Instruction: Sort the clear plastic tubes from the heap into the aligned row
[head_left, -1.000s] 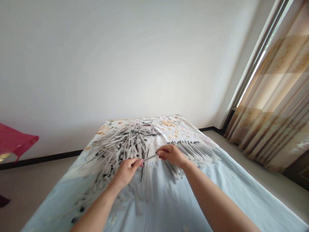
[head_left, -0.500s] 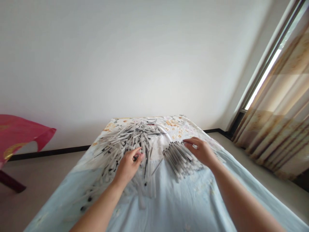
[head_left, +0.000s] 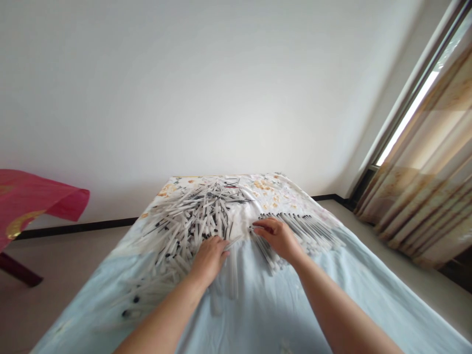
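A big loose heap of white and black pen parts lies on a cloth-covered table. To its right, a neat row of assembled pens lies side by side. My left hand rests at the near edge of the heap, fingers closed round a thin pen piece that sticks out to the right. My right hand lies on the near left end of the neat row, fingers bent down onto the pens; I cannot see whether it grips one.
The cloth is pale blue with a flowered patch at the far end. A red cloth over furniture stands at the left. A curtain and window are at the right, a white wall behind.
My right hand came back left from the far side of the pen row to its near left end. My left hand slid right along the heap and now holds a thin piece.
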Tool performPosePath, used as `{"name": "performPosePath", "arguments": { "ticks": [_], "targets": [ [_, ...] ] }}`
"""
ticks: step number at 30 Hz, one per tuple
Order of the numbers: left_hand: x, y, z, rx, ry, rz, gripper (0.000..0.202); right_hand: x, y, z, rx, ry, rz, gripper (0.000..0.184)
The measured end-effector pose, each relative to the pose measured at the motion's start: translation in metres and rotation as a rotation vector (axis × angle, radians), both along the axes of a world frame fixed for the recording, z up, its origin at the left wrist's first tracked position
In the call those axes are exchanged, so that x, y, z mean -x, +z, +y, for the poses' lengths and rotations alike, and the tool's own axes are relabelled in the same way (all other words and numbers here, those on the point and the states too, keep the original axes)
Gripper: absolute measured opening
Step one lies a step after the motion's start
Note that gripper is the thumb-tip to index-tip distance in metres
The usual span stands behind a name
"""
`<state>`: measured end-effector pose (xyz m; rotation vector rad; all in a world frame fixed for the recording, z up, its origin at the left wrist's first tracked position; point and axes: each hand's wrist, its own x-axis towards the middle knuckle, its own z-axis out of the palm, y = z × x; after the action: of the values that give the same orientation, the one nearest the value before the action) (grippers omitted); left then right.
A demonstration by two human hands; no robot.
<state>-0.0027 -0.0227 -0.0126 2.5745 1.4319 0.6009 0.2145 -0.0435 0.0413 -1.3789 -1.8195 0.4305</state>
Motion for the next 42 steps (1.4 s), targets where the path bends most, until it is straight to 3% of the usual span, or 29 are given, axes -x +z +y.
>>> {"name": "performPosePath", "arguments": {
  "ticks": [4,10,15,22,29,37,42],
  "targets": [
    [0.006,-0.005,0.006,-0.035,0.034,-0.062,0.023,0.015,-0.008,0.017,0.039,0.053,0.106,0.026],
    [0.021,0.007,0.015,-0.224,0.1,-0.291,0.025,0.02,-0.017,0.035,0.21,0.082,0.41,0.032],
    [0.026,0.015,0.018,-0.199,0.118,-0.358,0.026,0.015,-0.019,0.038,0.212,0.083,0.417,0.03],
    [0.02,0.016,0.014,-0.176,0.049,-0.371,0.027,0.016,-0.022,0.04,0.212,0.089,0.455,0.031],
    [0.015,0.021,0.007,-0.171,0.018,-0.346,0.027,0.022,-0.023,0.037,0.255,0.191,0.532,0.028],
    [0.018,0.024,0.002,-0.237,0.082,-0.283,0.026,0.032,-0.024,0.032,0.262,0.24,0.615,0.032],
    [0.019,0.03,-0.001,-0.186,0.1,-0.252,0.027,0.034,-0.024,0.03,0.256,0.271,0.664,0.032]
  ]
}}
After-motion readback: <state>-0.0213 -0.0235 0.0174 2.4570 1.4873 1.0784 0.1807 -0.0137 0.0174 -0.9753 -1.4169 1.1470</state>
